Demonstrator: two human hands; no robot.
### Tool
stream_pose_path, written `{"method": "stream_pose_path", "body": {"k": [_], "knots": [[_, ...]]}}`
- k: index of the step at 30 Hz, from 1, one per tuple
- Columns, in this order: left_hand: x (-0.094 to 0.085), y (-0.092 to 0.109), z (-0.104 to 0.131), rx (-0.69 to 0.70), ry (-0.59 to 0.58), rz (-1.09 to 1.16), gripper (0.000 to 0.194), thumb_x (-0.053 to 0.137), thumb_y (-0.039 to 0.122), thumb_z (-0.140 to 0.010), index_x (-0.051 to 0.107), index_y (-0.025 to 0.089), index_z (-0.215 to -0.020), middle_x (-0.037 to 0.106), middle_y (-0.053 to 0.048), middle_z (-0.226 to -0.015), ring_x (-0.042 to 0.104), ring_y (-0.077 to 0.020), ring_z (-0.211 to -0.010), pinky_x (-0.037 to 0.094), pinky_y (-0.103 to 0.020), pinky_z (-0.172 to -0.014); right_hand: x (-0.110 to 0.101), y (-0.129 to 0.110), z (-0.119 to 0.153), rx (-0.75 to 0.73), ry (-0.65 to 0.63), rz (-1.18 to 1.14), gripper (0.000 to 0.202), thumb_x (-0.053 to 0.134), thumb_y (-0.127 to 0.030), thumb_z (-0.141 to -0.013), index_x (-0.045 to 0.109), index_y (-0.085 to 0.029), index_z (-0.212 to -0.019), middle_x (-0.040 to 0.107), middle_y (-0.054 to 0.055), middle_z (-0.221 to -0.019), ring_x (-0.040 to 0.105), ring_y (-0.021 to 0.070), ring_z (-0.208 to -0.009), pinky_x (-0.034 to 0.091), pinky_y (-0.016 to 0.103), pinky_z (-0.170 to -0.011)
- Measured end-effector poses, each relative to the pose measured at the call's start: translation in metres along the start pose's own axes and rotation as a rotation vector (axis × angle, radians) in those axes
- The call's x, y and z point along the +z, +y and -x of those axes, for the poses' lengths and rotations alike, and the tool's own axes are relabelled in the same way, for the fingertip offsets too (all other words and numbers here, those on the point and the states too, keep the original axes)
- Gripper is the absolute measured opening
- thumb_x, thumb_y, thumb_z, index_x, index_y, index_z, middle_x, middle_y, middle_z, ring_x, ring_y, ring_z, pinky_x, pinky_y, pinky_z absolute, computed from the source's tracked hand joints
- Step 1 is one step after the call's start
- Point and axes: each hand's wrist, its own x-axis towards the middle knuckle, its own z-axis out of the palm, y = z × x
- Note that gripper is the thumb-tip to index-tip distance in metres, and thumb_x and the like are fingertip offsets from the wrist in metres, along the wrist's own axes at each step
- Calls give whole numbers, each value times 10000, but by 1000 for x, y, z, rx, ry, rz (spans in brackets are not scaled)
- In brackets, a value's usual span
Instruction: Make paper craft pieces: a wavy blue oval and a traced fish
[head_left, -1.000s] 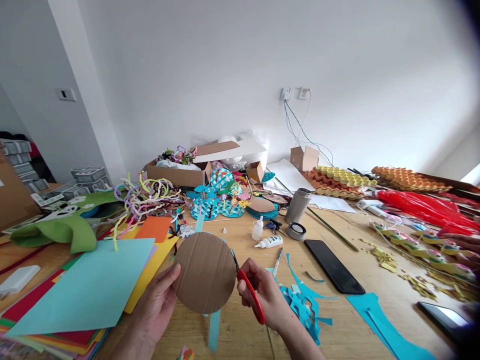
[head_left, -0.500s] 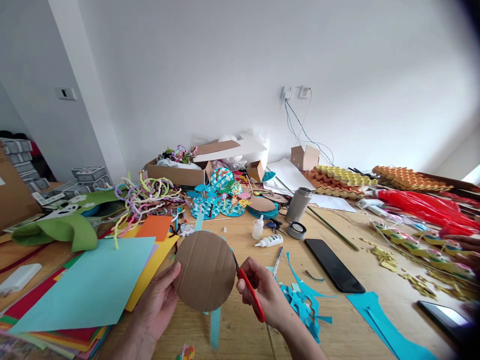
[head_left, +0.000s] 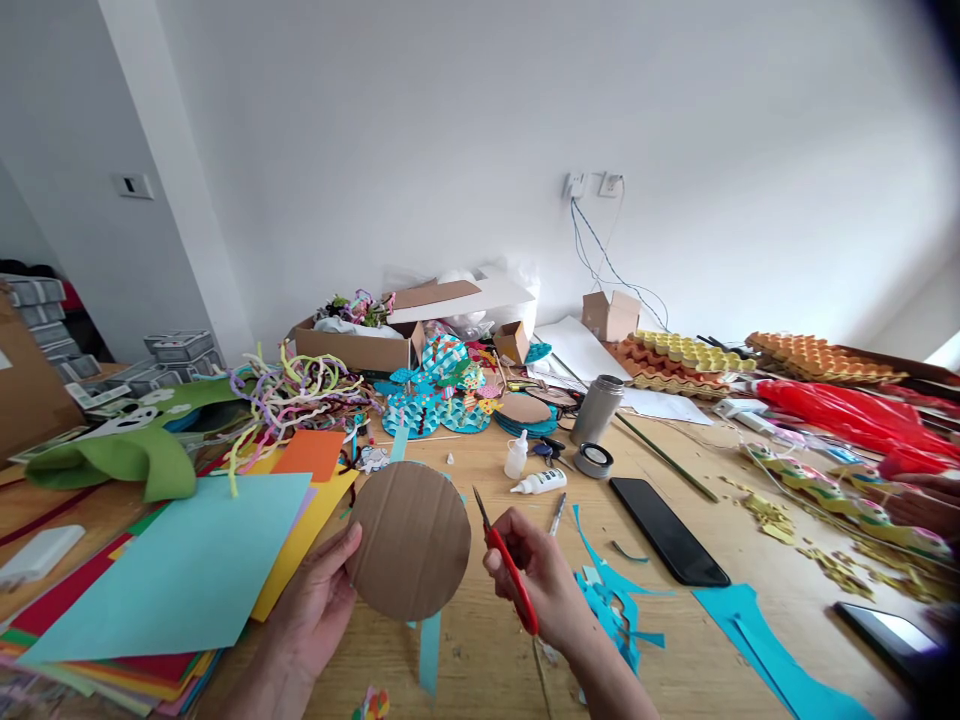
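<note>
Plain cardboard disc (head_left: pixel 409 541), red scissors (head_left: pixel 508 566)

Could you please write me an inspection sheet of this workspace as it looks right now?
Surface: wooden table, mostly covered.
Job's things: cardboard disc with a teal strip hanging beneath it; red scissors, blades just clear of the disc's edge.
Clutter: coloured paper stack, teal scraps, glue bottle, flask, phone, egg trays, boxes.
Hands: left hand grips the disc's left edge; right hand holds the scissors. Another person's hand at the right edge.
Cables: wires hang from wall sockets.
Surroundings: white wall; grey crates at left.
</note>
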Motion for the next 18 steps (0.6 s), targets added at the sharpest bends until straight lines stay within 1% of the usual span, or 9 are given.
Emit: {"method": "stream_pose_path", "body": {"k": [3, 7, 10, 13, 16, 18], "knots": [[0, 0, -1, 8, 11, 0, 182, 688, 126, -753, 713, 162, -930, 737, -35, -902, 668, -138, -774, 544, -227, -658, -2, 0, 0, 16, -3, -26, 339, 666, -427, -776, 411, -208, -732, 391, -75, -586, 360, 71, -501, 289, 200, -458], [1, -1, -1, 8, 0, -12, 193, 686, 145, -759, 707, 154, -950, 731, -52, -966, 669, -156, -834, 549, -248, -698, 2, 5, 0, 0, -6, 71, 311, 640, -409, -801, 412, -209, -731, 389, -75, -583, 352, 75, -516, 291, 198, -467], [1, -2, 0, 7, -39, -26, 223, 694, 174, -758, 703, 155, -979, 723, -69, -1012, 664, -176, -891, 548, -266, -730, 5, 7, 0, -9, 0, 132, 303, 620, -406, -815, 409, -209, -725, 403, -71, -586, 368, 79, -528, 294, 200, -475], [0, -2, 0, -2, -72, -36, 242, 708, 196, -749, 706, 157, -988, 725, -76, -1009, 665, -184, -891, 545, -265, -718, 7, 6, 0, -3, -2, 140, 303, 631, -405, -804, 416, -207, -725, 431, -66, -584, 386, 83, -527, 299, 204, -477], [0, -2, 1, -4, -62, -37, 237, 725, 200, -731, 715, 159, -964, 732, -69, -981, 669, -179, -854, 541, -254, -685, 8, 4, 0, 8, 3, 128, 319, 669, -398, -773, 420, -207, -719, 437, -68, -572, 393, 84, -520, 295, 206, -472], [0, -2, 1, 3, -55, -41, 245, 733, 199, -720, 716, 164, -961, 732, -62, -989, 669, -182, -865, 540, -257, -692, 9, 3, 0, 12, 7, 124, 333, 690, -397, -755, 420, -206, -713, 440, -69, -569, 394, 83, -517, 291, 206, -469]]}}
